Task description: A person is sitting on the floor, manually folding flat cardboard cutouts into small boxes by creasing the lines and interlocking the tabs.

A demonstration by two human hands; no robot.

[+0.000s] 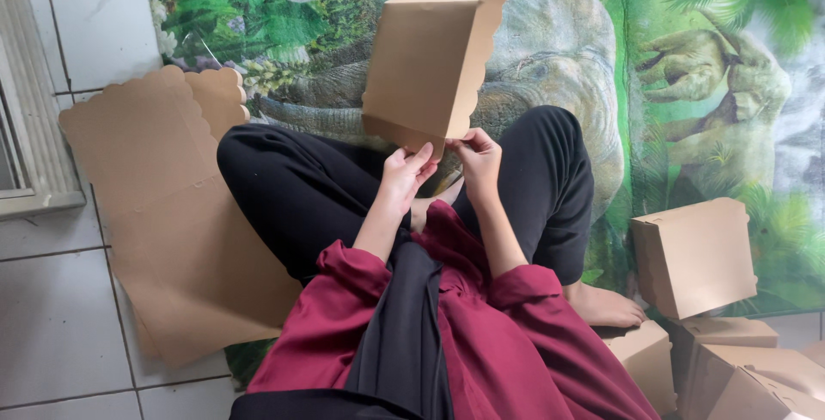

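Both hands pinching a brown box.
Left hand [404, 172], right hand [478, 155] gripping half-folded box [425, 63]; flat sheets [163, 205] left, finished boxes [694, 257] right.

- brown cardboard box blank [425, 63], half folded, one side panel bent up with a scalloped edge
- held upright in the air over the crossed legs, pinched at its bottom edge

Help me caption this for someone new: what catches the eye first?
A part-folded brown cardboard box held up at centre by the left hand and right hand. Behind it lies a bright green dinosaur mat. Flat cardboard sheets lie at left; finished boxes pile at lower right.
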